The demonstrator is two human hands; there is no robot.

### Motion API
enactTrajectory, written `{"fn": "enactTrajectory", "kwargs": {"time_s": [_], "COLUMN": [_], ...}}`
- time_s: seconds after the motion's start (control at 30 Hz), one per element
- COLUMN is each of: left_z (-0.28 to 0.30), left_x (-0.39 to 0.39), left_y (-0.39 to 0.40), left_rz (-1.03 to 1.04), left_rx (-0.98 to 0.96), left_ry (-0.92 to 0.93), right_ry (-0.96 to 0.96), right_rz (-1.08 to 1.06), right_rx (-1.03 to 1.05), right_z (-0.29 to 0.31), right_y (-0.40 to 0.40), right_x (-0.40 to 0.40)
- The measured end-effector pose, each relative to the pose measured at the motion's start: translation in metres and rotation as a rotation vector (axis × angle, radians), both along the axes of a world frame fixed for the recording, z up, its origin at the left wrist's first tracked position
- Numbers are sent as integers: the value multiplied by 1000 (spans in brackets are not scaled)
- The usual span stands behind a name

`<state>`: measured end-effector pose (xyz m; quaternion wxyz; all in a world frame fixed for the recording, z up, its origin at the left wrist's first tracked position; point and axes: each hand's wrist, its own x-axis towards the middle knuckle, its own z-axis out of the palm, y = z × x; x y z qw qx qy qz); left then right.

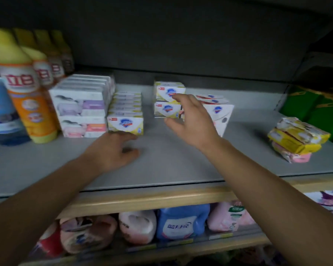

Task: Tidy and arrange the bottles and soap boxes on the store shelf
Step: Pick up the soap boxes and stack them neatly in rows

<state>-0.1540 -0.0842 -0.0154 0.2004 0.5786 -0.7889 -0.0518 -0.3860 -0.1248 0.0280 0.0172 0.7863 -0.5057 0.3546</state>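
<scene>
Soap boxes (125, 122) in a row mid-shelf (161, 160), two more stacked (168, 99) right of them. Left hand (113, 148) rests loose-fingered near the row's front box; right hand (192, 121) spread, empty, at the stack. Bottles (23, 89) far left.

Green packages (313, 108) at shelf's right end.

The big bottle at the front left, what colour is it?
Orange body with a yellow top and base, the bottle, seen in the head view.

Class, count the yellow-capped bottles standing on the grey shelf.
4, in a row at the left end running front to back: front, second, third, fourth. More may hide behind.
</scene>
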Motion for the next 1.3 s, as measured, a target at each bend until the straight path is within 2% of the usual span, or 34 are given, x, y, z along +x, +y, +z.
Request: {"fn": "enactTrajectory", "kwargs": {"time_s": [0.17, 0.37, 0.57, 0.67, 0.8, 0.9, 1.0, 1.1, 1.2, 1.3], "left_z": [-17, -24, -31, -31, -22, -15, -8, -2, -2, -6], "left_x": [32, 35, 38, 38, 37, 39, 45, 49, 49, 51], "left_y": [7, 0, -11, -11, -6, -2, 1, 8, 12, 9], "left_rz": [6, 1, 25, 23, 72, 65, 26, -85, -188, -179], "left_rx": [-64, -150, -109, -102, -12, 77, 65, 95, 134, 136], "left_ry": [-68, -45, -82, -80, 155, 370, 693, 972, 985, 956], "right_ry": [165, 351, 477, 395, 136, -9, -74, -61, -96, -129], "right_rz": [-81, -321, -458, -412, -178, 0, 115, 191, 259, 247], "right_rx": [3, 24, -175, -222, -311, -291, -160, -41, 6, -21], "right_z": [3, 5, -2, 10, 24, 22, 8, -11, -24, -33], "right_y": [-71, -142, -147, -133, -89, -47, -12, 13, 29, 37], "right_x": [40, 49, 53, 53, 58, 63, 69, 80, 96, 103]}}
